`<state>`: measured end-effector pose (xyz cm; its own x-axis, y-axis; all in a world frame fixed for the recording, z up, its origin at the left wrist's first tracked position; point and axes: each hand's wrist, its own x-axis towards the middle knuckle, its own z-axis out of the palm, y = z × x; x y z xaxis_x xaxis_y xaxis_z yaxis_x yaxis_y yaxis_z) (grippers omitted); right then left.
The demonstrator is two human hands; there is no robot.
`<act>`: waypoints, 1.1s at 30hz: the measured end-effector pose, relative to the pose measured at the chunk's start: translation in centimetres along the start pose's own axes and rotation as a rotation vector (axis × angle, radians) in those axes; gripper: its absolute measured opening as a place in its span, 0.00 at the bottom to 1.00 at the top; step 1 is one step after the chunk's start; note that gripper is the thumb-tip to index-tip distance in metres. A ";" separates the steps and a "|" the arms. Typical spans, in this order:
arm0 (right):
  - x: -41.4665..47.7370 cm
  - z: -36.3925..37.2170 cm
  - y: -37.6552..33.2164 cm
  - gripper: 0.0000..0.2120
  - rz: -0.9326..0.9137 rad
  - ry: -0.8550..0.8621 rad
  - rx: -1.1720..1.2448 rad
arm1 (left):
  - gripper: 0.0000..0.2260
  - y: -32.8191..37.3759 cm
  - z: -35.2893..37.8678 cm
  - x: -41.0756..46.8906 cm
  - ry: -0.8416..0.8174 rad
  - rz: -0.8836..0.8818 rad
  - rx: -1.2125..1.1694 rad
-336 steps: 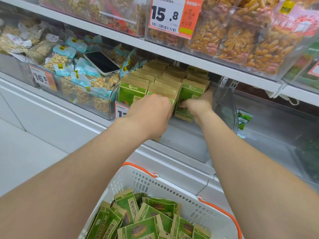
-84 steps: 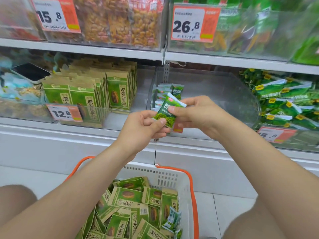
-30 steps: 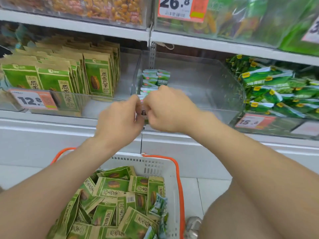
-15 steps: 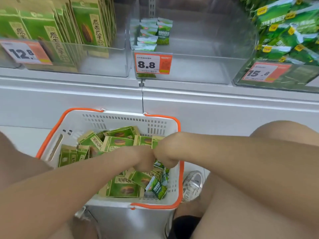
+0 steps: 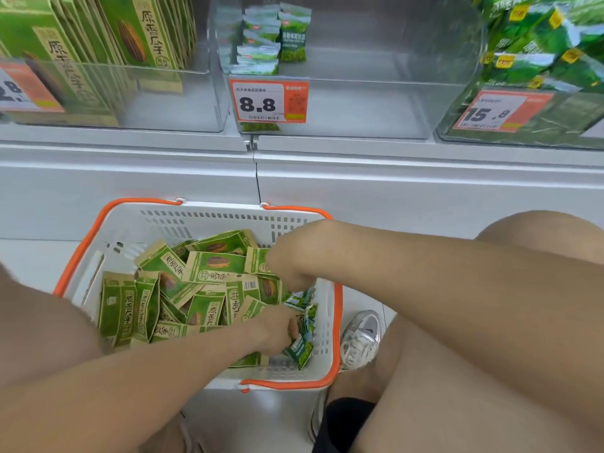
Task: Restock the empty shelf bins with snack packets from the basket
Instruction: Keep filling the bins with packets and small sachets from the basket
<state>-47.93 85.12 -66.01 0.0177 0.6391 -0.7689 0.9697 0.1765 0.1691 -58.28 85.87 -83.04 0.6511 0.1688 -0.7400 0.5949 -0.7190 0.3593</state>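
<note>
A white basket (image 5: pixel 130 230) with an orange rim stands on the floor, holding several green-and-tan seed packets (image 5: pixel 212 266). Small dark green packets (image 5: pixel 302 349) lie along its right wall. My left hand (image 5: pixel 274 331) reaches into that corner, and its curled fingers pinch one small green packet. Just above it, my right hand (image 5: pixel 291 266) curls down onto another small green packet (image 5: pixel 300 297), with the fingertips hidden. The clear bin tagged 8.8 (image 5: pixel 359 109) holds a few small green packets (image 5: pixel 274 37) at its back left.
The left bin (image 5: pixel 163 106) is packed with upright seed packets. The right bin (image 5: pixel 464 125), tagged 15.8, is heaped with green bags. A white shelf base runs below the bins. A grey shoe (image 5: pixel 359 338) and my knees sit right of the basket.
Both hands have dropped from the 8.8 bin into the basket's right side. Since half a second ago, they have moved apart, the left hand going lower toward the near right corner.
</note>
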 end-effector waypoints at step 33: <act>-5.4 -9.0 10.6 0.05 0.071 0.973 1.557 | 0.05 0.7 -27.5 -12.2 1.374 0.464 -0.624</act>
<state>-39.94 90.27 -54.48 0.4831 0.8695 -0.1031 0.3036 -0.2768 -0.9117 -52.83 101.85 -58.06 0.5311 0.7289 0.4321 0.0970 -0.5589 0.8236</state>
